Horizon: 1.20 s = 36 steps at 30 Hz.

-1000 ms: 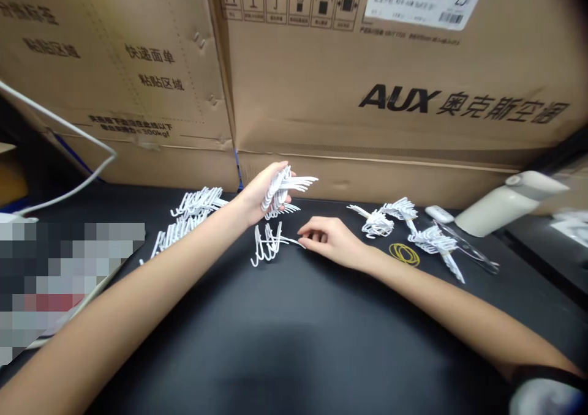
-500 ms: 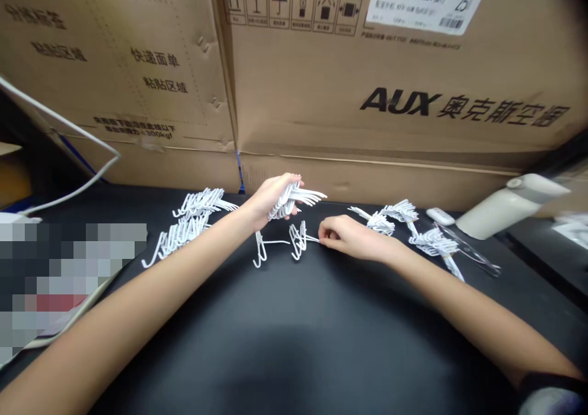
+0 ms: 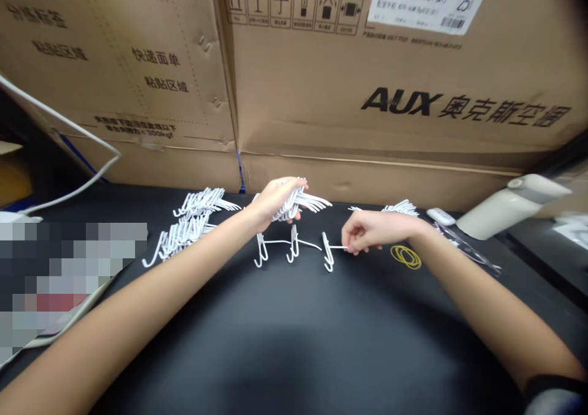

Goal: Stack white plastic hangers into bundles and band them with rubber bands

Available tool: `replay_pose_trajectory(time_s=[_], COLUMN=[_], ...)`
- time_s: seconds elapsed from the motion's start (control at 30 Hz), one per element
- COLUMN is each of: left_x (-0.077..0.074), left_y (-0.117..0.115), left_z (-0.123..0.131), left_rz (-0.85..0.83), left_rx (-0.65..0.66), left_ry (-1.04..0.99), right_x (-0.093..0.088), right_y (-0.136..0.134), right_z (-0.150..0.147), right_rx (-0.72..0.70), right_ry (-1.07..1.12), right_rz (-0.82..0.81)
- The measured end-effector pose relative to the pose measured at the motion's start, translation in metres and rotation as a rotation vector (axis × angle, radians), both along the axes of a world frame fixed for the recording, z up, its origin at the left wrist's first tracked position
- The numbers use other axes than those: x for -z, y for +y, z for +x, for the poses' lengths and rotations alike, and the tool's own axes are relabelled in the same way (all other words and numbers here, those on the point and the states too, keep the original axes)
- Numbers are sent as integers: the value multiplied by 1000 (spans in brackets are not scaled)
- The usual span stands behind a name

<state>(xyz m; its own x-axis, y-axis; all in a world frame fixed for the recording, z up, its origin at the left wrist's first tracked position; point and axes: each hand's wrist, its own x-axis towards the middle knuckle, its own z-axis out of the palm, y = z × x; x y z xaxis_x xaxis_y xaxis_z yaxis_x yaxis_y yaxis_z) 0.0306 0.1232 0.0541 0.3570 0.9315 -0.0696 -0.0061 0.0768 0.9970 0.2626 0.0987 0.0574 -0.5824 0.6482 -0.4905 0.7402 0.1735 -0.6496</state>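
Note:
A bundle of white wire hooks is clasped in my left hand, their straight ends fanning out to the right. My right hand pinches the thin stem of a single white wire hook, whose bent end rests at or just above the black table. Between the hands and a little nearer to me lie two more loose hooks, a middle hook and a left hook. Past my left forearm are two piles of hooks, a rear pile and a front pile.
Yellow rubber bands lie beside my right wrist. Behind that arm are more hooks, a small white case, glasses and a leaning pale bottle. Large cardboard boxes wall off the back of the black table.
My right hand has moved right, drawing one hook away from the middle hooks. The yellow bands have come into sight. My left hand has shifted slightly right, still gripping its bundle.

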Motion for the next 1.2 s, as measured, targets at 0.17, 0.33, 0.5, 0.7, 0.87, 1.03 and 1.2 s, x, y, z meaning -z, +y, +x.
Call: replay_pose_trajectory(time_s=[0.17,0.33,0.5,0.7,0.87,1.03,1.2], left_x=[6,12,13,12,12,12,14], left_y=[-1,-6,-12,-15,-16,-17,-18], left_z=[2,5,8,9,10,12,14], left_rz=[116,235,289,290,288,270,280], left_rx=[3,14,47,92,92,91,86], left_ry=[59,164,174,159,92,78,82], right_x=[-21,-29,-23,-18,-17,-15,-13], right_y=[3,4,3,0,-1,-2,-7], right_z=[25,34,22,8,7,6,-2], right_rx=[113,247,298,269,294,248,170], right_ry=[81,249,277,322,337,358,403], right_rz=[-28,48,110,104,157,139,129])
